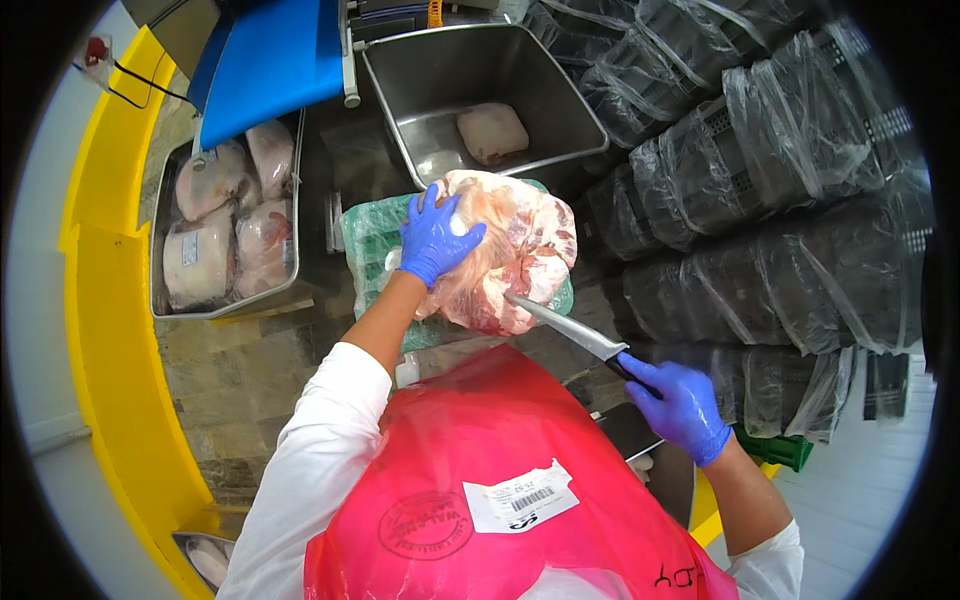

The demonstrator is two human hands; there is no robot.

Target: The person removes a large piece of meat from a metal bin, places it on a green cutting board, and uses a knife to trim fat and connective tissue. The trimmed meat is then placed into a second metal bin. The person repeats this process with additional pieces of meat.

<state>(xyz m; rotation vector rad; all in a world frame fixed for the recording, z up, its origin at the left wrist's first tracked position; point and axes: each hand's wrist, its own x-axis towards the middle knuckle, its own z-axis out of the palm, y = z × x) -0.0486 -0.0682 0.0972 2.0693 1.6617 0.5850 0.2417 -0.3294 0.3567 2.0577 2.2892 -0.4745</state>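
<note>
A large piece of pale pink meat (520, 225) rests on a green plastic grid board (365, 235) in the middle of the view. My left hand (438, 238), in a blue glove, lies on the upper left of the meat with its fingers spread. My right hand (676, 405), also gloved in blue, is closed round the dark handle of a knife (575, 327) at the lower right. The blade reaches up and left, its tip at the lower middle of the meat. A red plastic apron (420, 440) covers my front below.
A steel bin (395, 75) with one piece of meat stands behind the board. Another bin (156, 275) at left holds several packed pieces. A blue belt (262, 70) overhangs at top left, beside a yellow barrier (105, 350). Stacked black crates (760, 290) in plastic wrap fill the right.
</note>
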